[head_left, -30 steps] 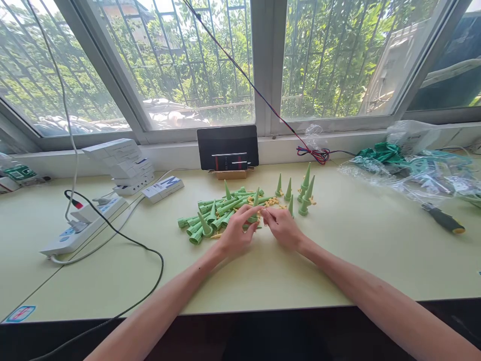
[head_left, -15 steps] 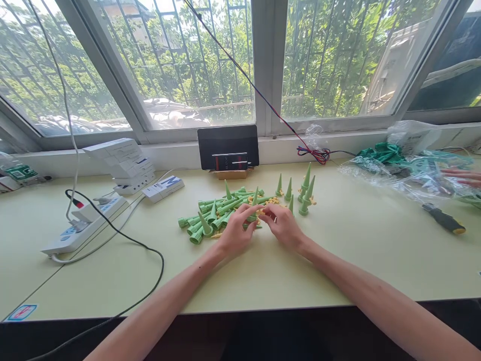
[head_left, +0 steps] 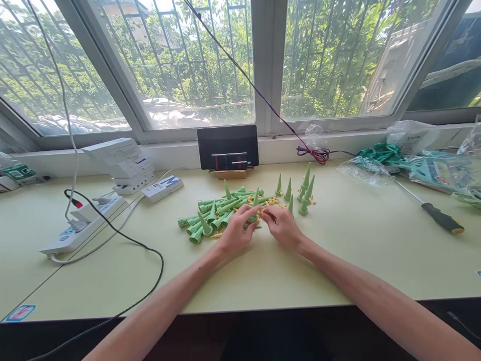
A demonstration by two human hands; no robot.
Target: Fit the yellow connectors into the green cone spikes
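Observation:
In the middle of the table my left hand [head_left: 239, 225] is closed around a green plastic spike [head_left: 256, 196] that points upward. My fingers cover much of its lower part. Just right of it, the fingertips of my right hand [head_left: 282, 225] pinch a small yellow piece [head_left: 262, 212] against the spike's side; its shape is mostly hidden. Behind and left of my hands lies a heap of green tapered tubes [head_left: 195, 228], with some spikes upright among them. Small yellow pieces [head_left: 271, 201] are scattered beyond my fingers.
Several upright green spikes [head_left: 308, 195], some with yellow pieces attached, stand right of my hands. A screwdriver [head_left: 441, 216] and plastic bags [head_left: 432, 168] lie at right. A power strip [head_left: 84, 228], cable [head_left: 150, 246] and white boxes [head_left: 120, 163] occupy the left; a black tablet [head_left: 227, 140] stands behind.
My right fingertips have come slightly nearer my left hand. At the far right another person's hand has left the view, the clear bag there has shifted, and the screwdriver's shaft now shows.

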